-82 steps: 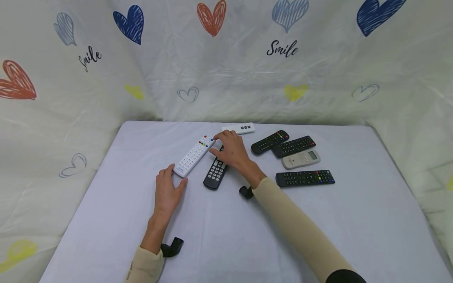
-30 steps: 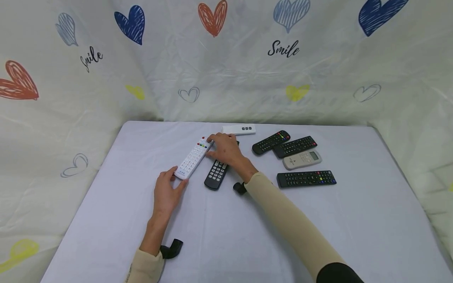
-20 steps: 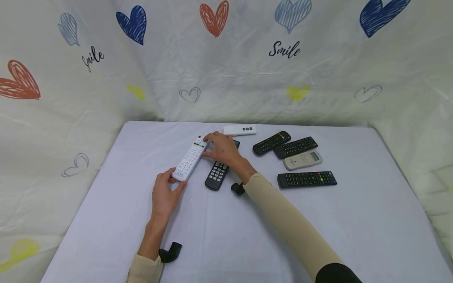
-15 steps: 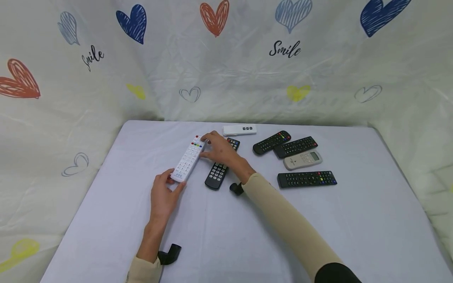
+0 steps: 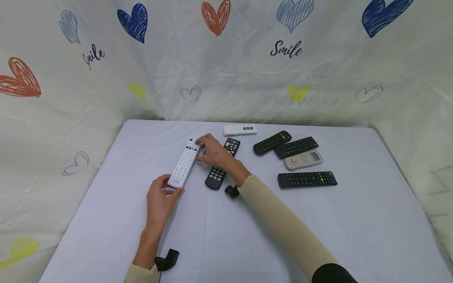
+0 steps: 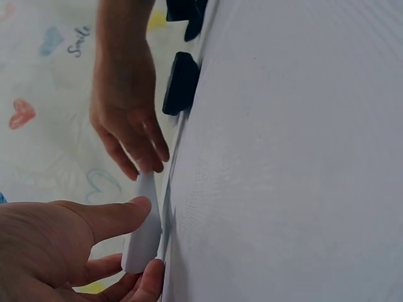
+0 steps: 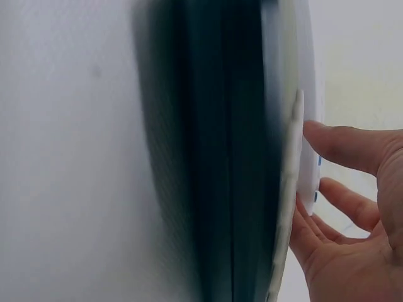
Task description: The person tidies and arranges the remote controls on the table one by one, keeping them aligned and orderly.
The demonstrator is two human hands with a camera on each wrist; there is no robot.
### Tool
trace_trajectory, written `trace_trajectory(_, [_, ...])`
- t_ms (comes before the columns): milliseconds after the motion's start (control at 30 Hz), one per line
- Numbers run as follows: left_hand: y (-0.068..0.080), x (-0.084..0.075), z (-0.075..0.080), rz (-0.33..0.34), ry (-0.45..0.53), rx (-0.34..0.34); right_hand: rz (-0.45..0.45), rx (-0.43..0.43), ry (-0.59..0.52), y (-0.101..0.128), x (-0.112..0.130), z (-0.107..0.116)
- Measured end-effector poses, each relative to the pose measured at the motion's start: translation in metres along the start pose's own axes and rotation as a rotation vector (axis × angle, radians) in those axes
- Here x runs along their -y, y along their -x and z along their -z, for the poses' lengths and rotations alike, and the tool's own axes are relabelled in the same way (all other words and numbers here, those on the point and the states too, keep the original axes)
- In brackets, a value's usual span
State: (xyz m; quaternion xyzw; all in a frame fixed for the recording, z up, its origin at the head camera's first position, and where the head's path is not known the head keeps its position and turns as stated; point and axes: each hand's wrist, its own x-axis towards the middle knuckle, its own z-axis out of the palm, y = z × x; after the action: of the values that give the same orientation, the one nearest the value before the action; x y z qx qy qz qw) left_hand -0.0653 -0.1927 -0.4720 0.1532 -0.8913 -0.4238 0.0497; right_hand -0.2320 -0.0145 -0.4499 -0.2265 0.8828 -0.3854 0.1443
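A white remote control (image 5: 183,165) with rows of pale buttons and a few coloured ones lies slanted on the table, left of the middle. My left hand (image 5: 161,202) pinches its near end between thumb and fingers. At the far end, my right hand (image 5: 213,152) holds it by the edges. In the left wrist view the thumb lies along the white remote (image 6: 145,229), fingers on the other side. Under my right wrist lies a black remote (image 5: 215,179), its middle hidden by that hand; it looms blurred in the right wrist view.
Back centre lies a small white remote (image 5: 240,129). To the right are two black remotes, one (image 5: 271,142) touching the other (image 5: 297,147), a grey remote with a display (image 5: 303,160), and another black remote (image 5: 307,179). A heart-printed cloth (image 5: 233,78) hangs behind the table.
Both hands have shifted the white remote left and a little nearer, turning it to point more straight away from me. More of the black remote beneath my right hand shows.
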Motion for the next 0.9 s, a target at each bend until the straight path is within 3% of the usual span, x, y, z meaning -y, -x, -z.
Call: trace_trajectory(900, [0.011,0.006,0.01,0.032,0.003,-0.024,0.061,0.059,-0.007,-0.006,0.015,-0.025])
